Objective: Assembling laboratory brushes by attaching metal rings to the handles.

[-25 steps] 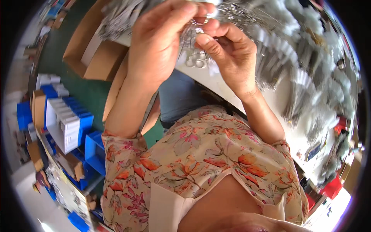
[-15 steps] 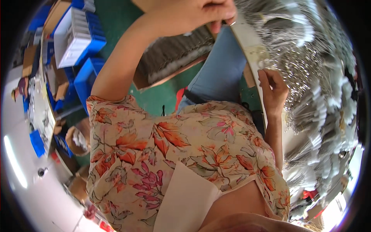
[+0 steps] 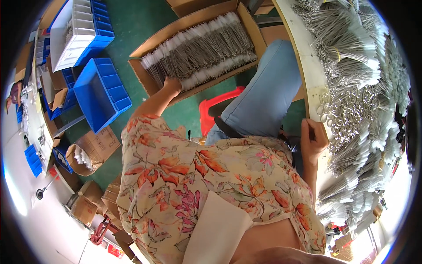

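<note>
My left hand (image 3: 172,83) reaches into the brown cardboard box of grey metal wire bundles (image 3: 200,48) on the floor, fingers closing on 1 bundle, not yet lifted. My right hand (image 3: 313,140) rests on the pale surface edge (image 3: 307,79), fingers curled, seemingly empty; heaps of wire pieces and silver metal rings (image 3: 347,110) there look unfinished.

Your left hand (image 3: 172,84) reaches matt brown cardboard box (image 3: 198,48) upper centre, holding dull grey metal wires; shiny metal rings (image 3: 347,110) glint right; glossy blue plastic bin (image 3: 102,90) left.

A single wide fisheye view from the person's head looks steeply down past the chest, with a cardboard box (image 3: 200,48) on the floor far left and the worktable edge (image 3: 307,83) right.
</note>
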The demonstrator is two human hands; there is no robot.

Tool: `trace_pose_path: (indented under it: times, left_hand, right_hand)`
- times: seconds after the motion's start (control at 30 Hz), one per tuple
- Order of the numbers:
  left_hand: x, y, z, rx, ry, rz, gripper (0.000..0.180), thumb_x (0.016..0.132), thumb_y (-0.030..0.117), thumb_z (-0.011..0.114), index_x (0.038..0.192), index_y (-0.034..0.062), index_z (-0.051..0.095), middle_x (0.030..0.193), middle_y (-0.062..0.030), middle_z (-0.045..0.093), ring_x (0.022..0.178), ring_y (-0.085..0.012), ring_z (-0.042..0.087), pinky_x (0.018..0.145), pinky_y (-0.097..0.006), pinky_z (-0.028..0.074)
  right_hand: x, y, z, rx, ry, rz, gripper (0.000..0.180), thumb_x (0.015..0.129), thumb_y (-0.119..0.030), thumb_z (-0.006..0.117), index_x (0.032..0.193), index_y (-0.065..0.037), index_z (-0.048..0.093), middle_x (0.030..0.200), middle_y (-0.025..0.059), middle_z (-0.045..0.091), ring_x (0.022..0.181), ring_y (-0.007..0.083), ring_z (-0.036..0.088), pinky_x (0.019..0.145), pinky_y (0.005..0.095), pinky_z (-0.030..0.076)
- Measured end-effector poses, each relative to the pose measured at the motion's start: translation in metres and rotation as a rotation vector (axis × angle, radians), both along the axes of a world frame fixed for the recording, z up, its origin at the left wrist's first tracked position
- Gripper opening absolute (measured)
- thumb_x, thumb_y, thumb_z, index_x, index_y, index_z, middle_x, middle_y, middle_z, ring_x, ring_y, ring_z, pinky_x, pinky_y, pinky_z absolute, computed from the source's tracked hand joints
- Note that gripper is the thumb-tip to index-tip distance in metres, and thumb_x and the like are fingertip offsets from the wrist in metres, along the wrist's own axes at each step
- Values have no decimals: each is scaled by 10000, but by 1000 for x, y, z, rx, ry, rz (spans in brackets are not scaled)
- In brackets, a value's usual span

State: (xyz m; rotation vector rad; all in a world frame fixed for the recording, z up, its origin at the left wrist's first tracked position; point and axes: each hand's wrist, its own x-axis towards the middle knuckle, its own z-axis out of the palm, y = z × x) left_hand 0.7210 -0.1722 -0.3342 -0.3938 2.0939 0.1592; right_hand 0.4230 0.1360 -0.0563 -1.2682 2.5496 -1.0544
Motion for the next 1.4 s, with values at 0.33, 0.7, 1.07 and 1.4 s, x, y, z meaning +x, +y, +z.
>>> trace_pose_path:
  times: [0.33,0.7,1.07,1.4]
  left_hand:
    - [46,-58,-102,-749,558,1709,503,790,324,583,1131,-31,479,1159,-241,479,1072,-379,488,910,-459,404]
    - [34,-91,-144,-250,388,1946,427,790,271,582,1109,-9,538,1113,-203,535,1053,-354,520,804,-447,461]
    - [39,-141,-14,-125,637,1815,366,797,223,591,1090,10,544,920,-117,597,789,-281,595,657,-366,518]
    - [-420,23,413,667,1870,246,264,906,78,481,1137,-48,505,1081,-165,577,975,-202,575,870,-284,436]
  right_hand:
    - [8,-16,0,77,125,-8,58,741,11,652,781,-18,622,639,41,553,491,105,476,430,221,344]
    - [3,-19,-3,139,182,-59,78,660,18,645,700,-31,599,574,51,526,435,139,469,416,245,340]
    - [-19,2,18,-187,-73,156,85,649,-11,661,684,-73,616,563,19,521,428,122,495,397,235,386]
    - [-89,97,80,-286,-157,-162,37,744,-59,616,776,-42,621,689,82,590,583,205,582,517,306,473]
